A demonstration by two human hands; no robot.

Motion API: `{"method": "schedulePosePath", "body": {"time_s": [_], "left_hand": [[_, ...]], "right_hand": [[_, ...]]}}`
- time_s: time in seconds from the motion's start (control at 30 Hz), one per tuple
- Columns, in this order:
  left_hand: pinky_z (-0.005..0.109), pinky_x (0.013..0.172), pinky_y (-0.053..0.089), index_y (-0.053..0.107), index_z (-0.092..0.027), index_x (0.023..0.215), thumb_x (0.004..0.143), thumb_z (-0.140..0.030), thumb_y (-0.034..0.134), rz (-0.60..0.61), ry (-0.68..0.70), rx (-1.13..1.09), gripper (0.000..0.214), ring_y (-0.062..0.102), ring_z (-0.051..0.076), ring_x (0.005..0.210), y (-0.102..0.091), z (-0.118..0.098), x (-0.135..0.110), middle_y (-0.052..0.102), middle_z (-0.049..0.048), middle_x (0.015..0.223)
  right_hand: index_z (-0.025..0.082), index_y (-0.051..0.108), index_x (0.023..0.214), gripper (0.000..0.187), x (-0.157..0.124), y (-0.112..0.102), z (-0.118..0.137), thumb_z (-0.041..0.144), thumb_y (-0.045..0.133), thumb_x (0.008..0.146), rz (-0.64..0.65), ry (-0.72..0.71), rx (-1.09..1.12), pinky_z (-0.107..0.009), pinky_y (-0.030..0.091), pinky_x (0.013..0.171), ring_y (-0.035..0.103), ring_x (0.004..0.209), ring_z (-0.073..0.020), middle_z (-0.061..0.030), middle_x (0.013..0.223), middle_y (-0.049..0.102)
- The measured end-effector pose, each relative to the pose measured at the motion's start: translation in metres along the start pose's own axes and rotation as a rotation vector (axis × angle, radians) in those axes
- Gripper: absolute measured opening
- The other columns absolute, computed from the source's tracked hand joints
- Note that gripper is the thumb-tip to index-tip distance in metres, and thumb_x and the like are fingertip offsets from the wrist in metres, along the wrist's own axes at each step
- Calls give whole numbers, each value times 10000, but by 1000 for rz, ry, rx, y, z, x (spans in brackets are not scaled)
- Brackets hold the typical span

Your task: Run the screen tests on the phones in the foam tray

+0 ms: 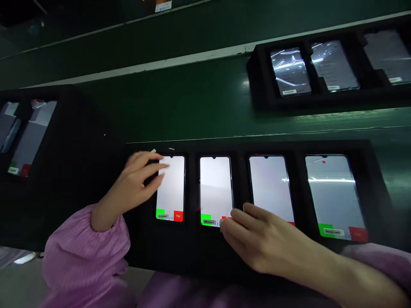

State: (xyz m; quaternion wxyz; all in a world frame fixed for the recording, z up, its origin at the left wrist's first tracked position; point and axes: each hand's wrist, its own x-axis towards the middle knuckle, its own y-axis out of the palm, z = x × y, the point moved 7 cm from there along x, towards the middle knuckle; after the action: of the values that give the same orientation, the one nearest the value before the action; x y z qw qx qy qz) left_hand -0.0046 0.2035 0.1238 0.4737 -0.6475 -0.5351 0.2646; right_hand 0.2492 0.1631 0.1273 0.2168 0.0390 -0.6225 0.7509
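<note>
A black foam tray [192,147] in front of me holds several phones with lit white screens, each showing a green and a red button at the bottom. My left hand [138,182] hovers with spread fingers over the upper left edge of the leftmost phone [171,188]. My right hand [257,239] lies flat, its fingertips on the lower right corner of the second phone [215,190], over its red button. It also covers the bottom of the third phone [271,186]. The fourth phone [334,194] lies untouched at the right. Neither hand holds anything.
A second black tray [257,98] with phones lies farther back at the right on the green conveyor belt [180,102]. Another tray [64,128] at the left holds phones with dimmer screens. Pink sleeves cover both my forearms.
</note>
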Motion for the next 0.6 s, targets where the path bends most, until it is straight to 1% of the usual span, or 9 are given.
{"method": "schedulePosePath", "body": {"time_s": [0.07, 0.13, 0.17, 0.23, 0.3, 0.37, 0.4, 0.5, 0.6], "left_hand": [[584, 1121, 531, 783, -218, 1158, 1048, -343, 564, -14, -113, 133, 275, 623, 325, 1294, 8, 22, 7, 702, 124, 1319], [584, 1120, 528, 781, -204, 1130, 1057, -385, 538, 1, -158, 162, 312, 598, 341, 1320, 14, 37, 12, 673, 139, 1351], [566, 1118, 532, 779, -204, 1100, 1055, -390, 540, 0, -156, 151, 306, 604, 330, 1307, 16, 40, 13, 671, 134, 1345], [541, 1125, 527, 771, -210, 1037, 1047, -376, 550, -8, -144, 131, 276, 621, 307, 1272, 16, 43, 15, 682, 118, 1304], [531, 1114, 529, 763, -216, 989, 1037, -363, 562, -15, -139, 124, 253, 632, 300, 1247, 16, 43, 13, 692, 108, 1264], [558, 1125, 512, 767, -229, 1011, 1030, -366, 573, -11, -128, 136, 238, 625, 316, 1274, 16, 41, 11, 687, 107, 1305], [583, 1140, 494, 771, -240, 1040, 1027, -370, 582, -7, -123, 149, 230, 615, 329, 1302, 17, 40, 11, 678, 105, 1350], [631, 1180, 449, 781, -264, 1093, 1008, -367, 618, -17, -116, 159, 210, 593, 352, 1358, 18, 38, 11, 655, 94, 1444], [594, 1159, 487, 788, -284, 1003, 984, -338, 662, -73, -115, 96, 139, 628, 319, 1316, 15, 36, 13, 705, 61, 1359]], "right_hand": [[196, 744, 835, 308, 13, 0, -26, -22, 551, 934, 1, 56, 94, -363, 452, 506, 569, 641, -174, -27, 777, 640], [209, 756, 963, 262, 23, -1, -62, 55, 546, 994, -43, 165, 193, -319, 469, 519, 610, 652, -150, -21, 843, 680], [219, 749, 994, 200, 27, -3, -81, 128, 572, 1023, -87, 237, 243, -301, 465, 518, 615, 645, -139, -16, 858, 688], [238, 737, 1002, 103, 28, -7, -118, 281, 649, 1034, -202, 446, 349, -298, 440, 511, 595, 613, -134, -1, 820, 672], [262, 731, 973, 117, 21, -12, -143, 375, 719, 998, -321, 680, 487, -319, 416, 525, 571, 611, -151, 9, 766, 641], [283, 724, 934, 148, 12, -16, -152, 419, 779, 950, -424, 838, 615, -342, 394, 553, 562, 640, -174, 6, 748, 620], [290, 718, 915, 170, 10, -19, -151, 433, 810, 924, -464, 873, 663, -352, 388, 567, 559, 654, -182, 4, 747, 612], [306, 702, 883, 229, 8, -25, -140, 465, 866, 881, -499, 869, 713, -374, 365, 571, 530, 657, -189, -2, 746, 586], [322, 703, 881, 222, 8, -25, -133, 472, 867, 884, -451, 837, 710, -405, 383, 564, 505, 645, -187, -7, 782, 609]]}}
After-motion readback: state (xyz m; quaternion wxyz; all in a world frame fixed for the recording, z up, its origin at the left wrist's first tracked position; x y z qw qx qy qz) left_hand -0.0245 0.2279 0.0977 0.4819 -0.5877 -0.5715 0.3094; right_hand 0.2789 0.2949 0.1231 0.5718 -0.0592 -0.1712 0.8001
